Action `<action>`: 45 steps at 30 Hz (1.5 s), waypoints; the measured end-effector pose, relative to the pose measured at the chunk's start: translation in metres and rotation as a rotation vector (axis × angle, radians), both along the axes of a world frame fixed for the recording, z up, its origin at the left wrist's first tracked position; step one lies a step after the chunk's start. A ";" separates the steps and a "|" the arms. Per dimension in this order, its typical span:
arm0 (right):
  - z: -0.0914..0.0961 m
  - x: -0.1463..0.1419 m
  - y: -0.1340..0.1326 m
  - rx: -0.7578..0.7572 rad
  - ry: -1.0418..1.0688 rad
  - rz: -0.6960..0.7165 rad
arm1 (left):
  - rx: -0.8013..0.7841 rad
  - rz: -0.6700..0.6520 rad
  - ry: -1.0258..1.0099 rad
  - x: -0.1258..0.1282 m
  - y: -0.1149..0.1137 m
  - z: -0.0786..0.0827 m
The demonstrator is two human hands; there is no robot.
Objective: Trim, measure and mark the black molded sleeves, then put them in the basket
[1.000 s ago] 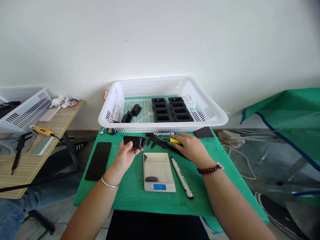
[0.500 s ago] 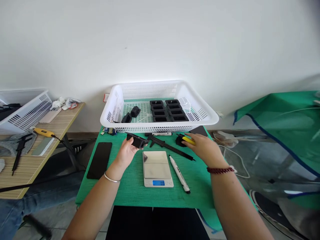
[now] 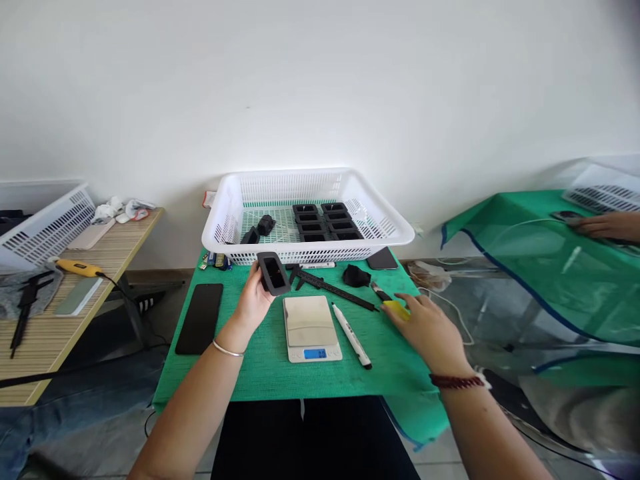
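1. In the head view, the person's left forearm reached in from the near left, and the left hand [image 3: 254, 300] was raised above the green-covered table [image 3: 260, 380], its wrist ringed by a bangle.
2. The left grip was closed around the side of a black rectangular housing [image 3: 274, 275], held tilted with its hollow facing the camera, left of the vernier caliper [image 3: 340, 290] and just beyond the digital scale [image 3: 313, 321].
3. The right hand [image 3: 430, 327] was palm down at the table's right side, fingers spread, thumb and forefinger about the yellow part of a yellow-and-black tool [image 3: 397, 309]; whether they pinched it or only touched it could not be told.
4. The fingers behind the housing were mostly hidden, and the tool's rear end was covered by the right hand.
5. Two black pieces at the left of the white basket [image 3: 307, 248] were partly hidden by its near wall.
6. At the far right, another person's hand [image 3: 605, 225] was cut off by the picture's edge.
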State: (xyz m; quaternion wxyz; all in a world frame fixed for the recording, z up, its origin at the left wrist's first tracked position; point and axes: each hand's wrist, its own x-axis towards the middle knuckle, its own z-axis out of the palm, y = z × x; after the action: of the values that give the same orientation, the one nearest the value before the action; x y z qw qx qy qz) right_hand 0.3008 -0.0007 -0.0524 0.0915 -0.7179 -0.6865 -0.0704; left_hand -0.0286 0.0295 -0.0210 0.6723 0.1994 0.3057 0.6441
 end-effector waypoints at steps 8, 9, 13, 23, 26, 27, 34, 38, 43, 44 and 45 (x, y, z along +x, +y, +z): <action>0.035 -0.037 0.067 -0.106 0.062 0.118 | 0.075 -0.147 0.042 0.000 -0.004 0.004; 0.036 -0.044 0.077 -0.121 0.057 0.117 | 0.064 -0.155 0.041 0.000 -0.004 0.004; 0.025 -0.066 0.096 -0.138 0.037 0.101 | 0.040 -0.166 0.091 -0.001 -0.004 0.002; 0.004 -0.046 0.092 -0.170 0.104 0.045 | 0.076 -0.202 0.170 0.003 -0.007 -0.003; 0.005 -0.040 0.092 -0.201 0.144 0.035 | 0.048 -0.192 0.188 0.004 -0.008 -0.003; 0.007 -0.039 0.091 -0.201 0.160 0.034 | 0.039 -0.187 0.189 0.005 -0.008 -0.003; 0.014 -0.045 0.089 -0.030 0.536 0.139 | -0.002 -0.162 0.167 0.008 -0.008 0.003; 0.010 -0.048 0.093 0.039 0.665 0.193 | 0.021 -0.182 0.205 0.007 -0.009 0.003; 0.015 -0.047 0.094 0.294 0.908 0.046 | 0.009 -0.087 0.183 0.003 -0.007 0.000; 0.017 -0.047 0.093 0.338 0.957 -0.001 | 0.003 -0.062 0.171 0.002 -0.007 0.000; 0.019 -0.047 0.092 0.377 0.993 -0.033 | -0.001 -0.042 0.158 0.002 -0.006 0.000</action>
State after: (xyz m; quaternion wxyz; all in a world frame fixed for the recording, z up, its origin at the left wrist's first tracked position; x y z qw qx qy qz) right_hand 0.2533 0.0915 -0.0332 0.5320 -0.6464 -0.5246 0.1544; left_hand -0.0269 0.0235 -0.0210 0.6594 0.2556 0.3539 0.6120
